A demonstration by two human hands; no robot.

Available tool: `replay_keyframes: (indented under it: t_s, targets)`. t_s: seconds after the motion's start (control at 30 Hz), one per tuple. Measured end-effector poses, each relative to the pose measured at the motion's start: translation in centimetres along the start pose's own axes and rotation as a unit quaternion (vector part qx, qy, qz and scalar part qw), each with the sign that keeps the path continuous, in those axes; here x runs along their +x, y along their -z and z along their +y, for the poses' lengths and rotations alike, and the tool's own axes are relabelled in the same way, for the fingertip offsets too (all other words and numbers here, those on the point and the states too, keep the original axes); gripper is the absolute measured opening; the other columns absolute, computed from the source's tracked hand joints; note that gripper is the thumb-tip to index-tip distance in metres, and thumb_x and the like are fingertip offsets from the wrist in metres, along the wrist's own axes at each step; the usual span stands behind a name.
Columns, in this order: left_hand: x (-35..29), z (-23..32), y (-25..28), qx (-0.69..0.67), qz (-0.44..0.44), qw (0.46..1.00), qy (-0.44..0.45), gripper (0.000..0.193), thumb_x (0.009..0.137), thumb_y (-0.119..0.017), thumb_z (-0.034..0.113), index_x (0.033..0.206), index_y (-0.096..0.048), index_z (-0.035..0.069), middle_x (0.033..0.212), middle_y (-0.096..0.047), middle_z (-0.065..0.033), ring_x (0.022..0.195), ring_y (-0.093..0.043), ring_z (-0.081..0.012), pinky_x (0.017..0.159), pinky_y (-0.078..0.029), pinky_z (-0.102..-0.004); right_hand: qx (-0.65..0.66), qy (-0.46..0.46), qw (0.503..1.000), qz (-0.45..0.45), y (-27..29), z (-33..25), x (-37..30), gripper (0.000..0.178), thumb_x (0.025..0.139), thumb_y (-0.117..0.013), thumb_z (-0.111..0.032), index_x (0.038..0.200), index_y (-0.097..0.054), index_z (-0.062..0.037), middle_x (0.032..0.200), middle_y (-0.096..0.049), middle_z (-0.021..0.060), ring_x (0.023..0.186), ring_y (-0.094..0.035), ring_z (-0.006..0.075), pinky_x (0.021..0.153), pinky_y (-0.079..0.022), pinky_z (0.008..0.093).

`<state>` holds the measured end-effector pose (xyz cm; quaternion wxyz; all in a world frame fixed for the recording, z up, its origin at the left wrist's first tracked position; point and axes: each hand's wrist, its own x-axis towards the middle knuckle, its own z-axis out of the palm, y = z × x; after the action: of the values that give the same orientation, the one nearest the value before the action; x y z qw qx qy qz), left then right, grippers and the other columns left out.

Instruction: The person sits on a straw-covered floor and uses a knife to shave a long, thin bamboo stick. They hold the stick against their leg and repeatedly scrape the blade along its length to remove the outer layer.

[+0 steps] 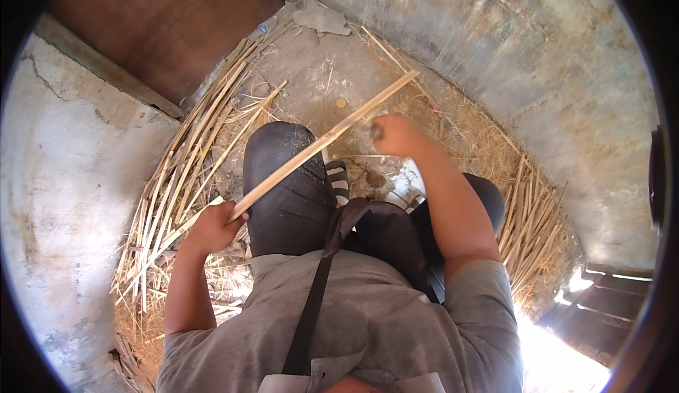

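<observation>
- Stained, pale plaster walls, cracked and patchy, enclosing the workspace.
- Dusty, brown earthen floor, strewn with straw-coloured scraps.
- Reddish-brown flat panel with a weathered wooden edge, upper left.
- Short-sleeved grey shirt, worn by the seated person; black strap running down it.
- Dark, dust-marked trousers, knees bent and apart.
- Loose heap of long, thin, straw-coloured strips, along the left wall.
- Second heap of similar pale strips, beyond the right knee.
- Long, straight, pale-tan split strip, held diagonally above the left knee, far end raised toward the upper right.
- Left hand: fingers closed round the near end of the split strip.
- Right hand: fingers curled, blurred, just beside the strip's far half; whether it grips anything cannot be told.
- Black-and-white striped footwear, between the knees.
- Small, round, yellowish disc, on the floor ahead.
</observation>
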<state>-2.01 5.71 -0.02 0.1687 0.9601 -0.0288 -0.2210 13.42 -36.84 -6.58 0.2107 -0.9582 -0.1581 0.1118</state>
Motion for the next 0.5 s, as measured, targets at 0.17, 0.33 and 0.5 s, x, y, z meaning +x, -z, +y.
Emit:
replay_keyframes:
  t_s: [0.17, 0.33, 0.5]
  targets:
    - [0.2, 0.4, 0.8, -0.014, -0.011, 1.0, 0.002, 0.041, 0.098, -0.066, 0.04, 0.09, -0.064, 0.0, 0.083, -0.066, -0.0246, 0.08, -0.065, -0.0448, 0.073, -0.049, -0.0506, 0.064, -0.116, 0.988, 0.079, 0.0, 3.8, 0.8, 0.041, 0.08, -0.073, -0.028, 0.111, -0.071, -0.0016, 0.108, -0.073, 0.0221, 0.1, -0.07, 0.0408, 0.09, -0.056, 0.0495]
    - [0.3, 0.4, 1.3, -0.02, -0.032, 0.999, 0.01, 0.042, 0.099, -0.065, 0.042, 0.094, -0.066, 0.0, 0.085, -0.066, -0.0232, 0.082, -0.064, -0.0404, 0.075, -0.047, -0.0494, 0.01, 0.037, 0.996, -0.079, -0.5, -3.9, -1.0, 0.038, 0.081, -0.071, -0.025, 0.113, -0.072, -0.0046, 0.105, -0.073, 0.0219, 0.097, -0.071, 0.0392, 0.086, -0.057, 0.0492]
    - [0.7, 0.4, 1.6, -0.03, -0.072, 0.997, 0.027, 0.044, 0.1, -0.064, 0.043, 0.095, -0.066, -0.001, 0.086, -0.067, -0.0242, 0.082, -0.065, -0.0407, 0.076, -0.049, -0.0481, 0.056, 0.003, 0.997, -0.044, 0.0, -1.0, -0.1, 0.039, 0.082, -0.071, -0.023, 0.116, -0.072, -0.0053, 0.1, -0.074, 0.0212, 0.095, -0.072, 0.0381, 0.085, -0.056, 0.0489]
